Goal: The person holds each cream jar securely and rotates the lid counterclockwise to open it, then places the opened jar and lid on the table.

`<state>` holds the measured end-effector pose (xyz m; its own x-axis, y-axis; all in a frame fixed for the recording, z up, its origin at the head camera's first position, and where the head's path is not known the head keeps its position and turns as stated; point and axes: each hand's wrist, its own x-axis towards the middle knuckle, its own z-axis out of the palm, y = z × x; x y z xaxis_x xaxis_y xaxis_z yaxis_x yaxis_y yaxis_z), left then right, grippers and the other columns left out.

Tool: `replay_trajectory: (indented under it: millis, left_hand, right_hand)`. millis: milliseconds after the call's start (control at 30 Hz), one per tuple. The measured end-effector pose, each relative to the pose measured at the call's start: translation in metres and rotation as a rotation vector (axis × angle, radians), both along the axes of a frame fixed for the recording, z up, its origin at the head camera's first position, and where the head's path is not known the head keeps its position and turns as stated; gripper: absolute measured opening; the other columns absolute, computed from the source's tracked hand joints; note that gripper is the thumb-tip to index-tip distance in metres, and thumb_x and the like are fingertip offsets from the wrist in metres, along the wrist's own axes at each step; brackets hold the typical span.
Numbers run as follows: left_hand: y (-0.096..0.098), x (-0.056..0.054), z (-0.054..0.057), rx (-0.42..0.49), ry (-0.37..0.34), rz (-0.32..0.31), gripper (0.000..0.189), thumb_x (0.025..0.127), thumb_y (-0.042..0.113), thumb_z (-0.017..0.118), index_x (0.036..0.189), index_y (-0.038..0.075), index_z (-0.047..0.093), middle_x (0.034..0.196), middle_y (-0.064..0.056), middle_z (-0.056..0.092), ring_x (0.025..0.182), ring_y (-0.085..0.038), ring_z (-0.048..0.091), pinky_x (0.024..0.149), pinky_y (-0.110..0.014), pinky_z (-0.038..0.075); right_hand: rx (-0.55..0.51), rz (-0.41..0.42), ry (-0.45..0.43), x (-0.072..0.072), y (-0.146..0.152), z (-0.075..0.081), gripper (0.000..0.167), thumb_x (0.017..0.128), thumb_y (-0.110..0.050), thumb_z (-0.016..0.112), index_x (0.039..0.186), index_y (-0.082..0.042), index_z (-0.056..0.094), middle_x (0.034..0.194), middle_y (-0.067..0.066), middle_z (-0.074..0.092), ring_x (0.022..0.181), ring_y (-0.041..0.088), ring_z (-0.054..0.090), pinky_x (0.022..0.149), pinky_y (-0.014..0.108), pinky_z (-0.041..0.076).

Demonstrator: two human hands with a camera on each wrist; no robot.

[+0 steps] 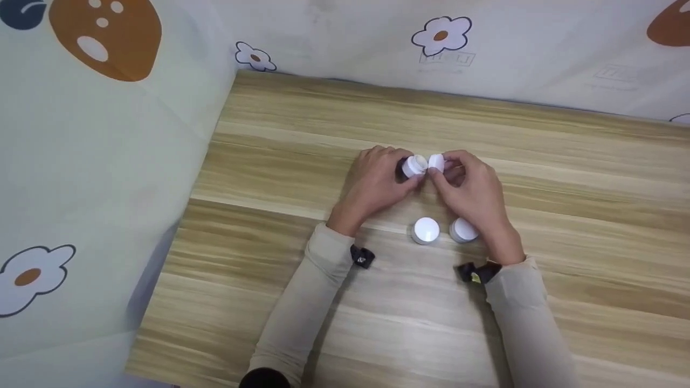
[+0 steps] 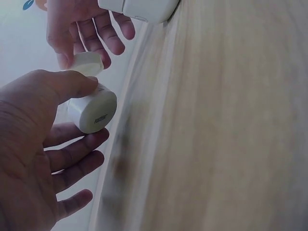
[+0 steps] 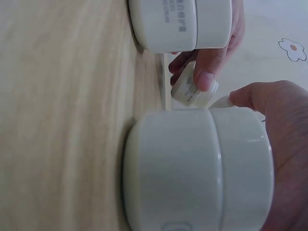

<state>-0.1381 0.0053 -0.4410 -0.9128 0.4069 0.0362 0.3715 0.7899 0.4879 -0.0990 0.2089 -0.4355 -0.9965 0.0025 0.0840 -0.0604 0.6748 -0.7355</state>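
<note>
Left hand (image 1: 376,177) grips the open jar (image 1: 413,166); right hand (image 1: 477,187) pinches a cap (image 1: 436,162) just right. Steadying the jar and squaring the cap should prevent spills.

A small white jar (image 1: 412,167) is held tilted and uncapped in the left hand (image 1: 379,177), its mouth turned toward the right hand (image 1: 475,186). Dark print is borne on its base, and fainter lettering on its side. The round white lid (image 1: 436,162) is pinched by the right hand, tipped on edge just beside the jar's mouth; whether contact is made cannot be told
</note>
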Motion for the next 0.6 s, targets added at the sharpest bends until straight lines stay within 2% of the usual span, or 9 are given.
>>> replay_trajectory:
  millis: [233,467,600]
  left_hand:
    - [-0.001,-0.001,-0.001,0.052,-0.023,0.045,0.044,0.093,0.052,0.077,0.128,0.025,0.075,0.117,0.008,0.079,0.112,-0.017,0.069,0.108,-0.037,0.049]
    - [-0.002,-0.003,-0.003,0.101,-0.042,0.058,0.044,0.091,0.050,0.080,0.127,0.025,0.076,0.120,0.008,0.079,0.114,-0.017,0.068,0.105,-0.038,0.050]
    - [-0.002,-0.003,-0.005,0.085,-0.046,0.059,0.045,0.092,0.051,0.079,0.130,0.026,0.074,0.125,0.007,0.077,0.119,-0.018,0.067,0.107,-0.039,0.049]
  right_hand:
    - [-0.052,0.024,-0.049,-0.002,0.002,-0.004,0.036,0.095,-0.024,0.077,0.122,-0.003,0.068,0.108,0.012,0.080,0.090,0.023,0.077,0.071,0.009,0.048]
    - [-0.106,0.050,-0.035,-0.004,0.005,-0.011,0.044,0.093,-0.017,0.080,0.132,-0.002,0.067,0.112,0.015,0.078,0.084,0.000,0.070,0.073,0.010,0.053]
    - [-0.128,0.057,-0.027,-0.004,0.006,-0.013,0.041,0.094,-0.018,0.079,0.131,-0.001,0.068,0.109,0.017,0.079,0.086,0.003,0.070,0.075,0.008,0.054]
